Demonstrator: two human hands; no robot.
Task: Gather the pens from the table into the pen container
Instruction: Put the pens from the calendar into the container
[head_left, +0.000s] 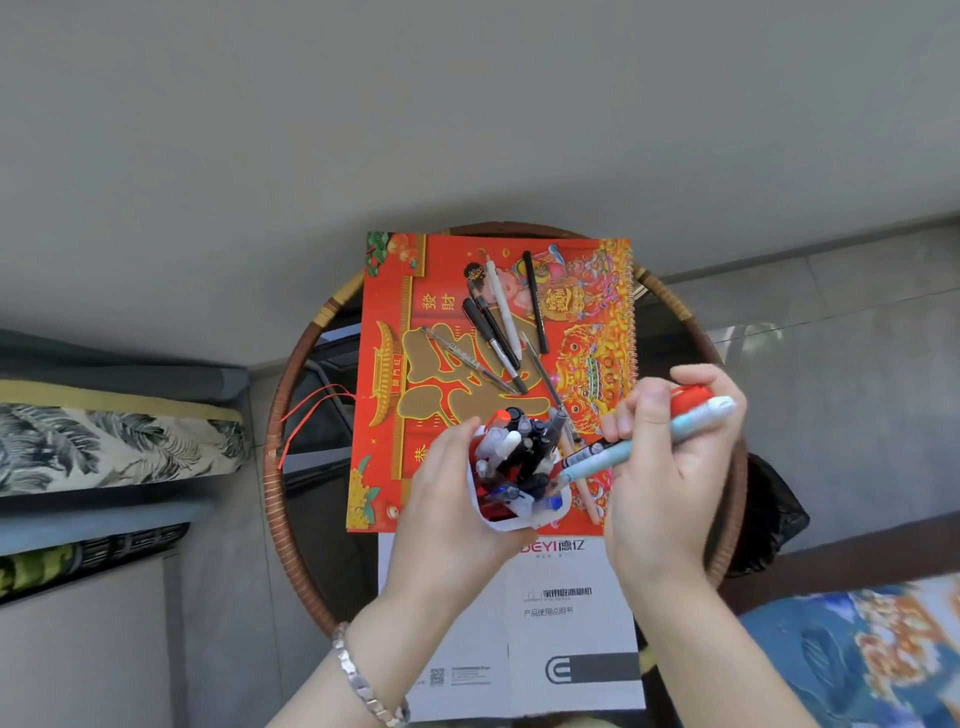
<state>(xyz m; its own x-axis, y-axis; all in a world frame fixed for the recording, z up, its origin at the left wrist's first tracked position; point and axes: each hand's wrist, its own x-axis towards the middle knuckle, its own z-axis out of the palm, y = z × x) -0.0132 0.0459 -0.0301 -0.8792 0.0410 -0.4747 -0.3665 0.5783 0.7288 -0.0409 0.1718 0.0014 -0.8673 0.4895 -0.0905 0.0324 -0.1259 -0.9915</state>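
Observation:
My left hand (447, 499) grips a white pen container (511, 514) stuffed with several pens, held over the near edge of a red calendar (395, 312). My right hand (670, 467) holds a light blue pen (649, 441) together with a red-capped marker (688, 400) and a dark pen, their tips angled down-left at the container's mouth. Several loose pens (498, 322) lie on the calendar beyond the container: black ones, a white one, clear ones. A cream pen (584, 493) lies under my right hand.
The calendar rests on a round glass table with a woven rim (270, 457). A white instruction booklet (566, 613) lies at the near side. A patterned cushion (104, 447) is on the left, blue patterned fabric (872, 654) at lower right, and a dark bag (774, 514) beside the table.

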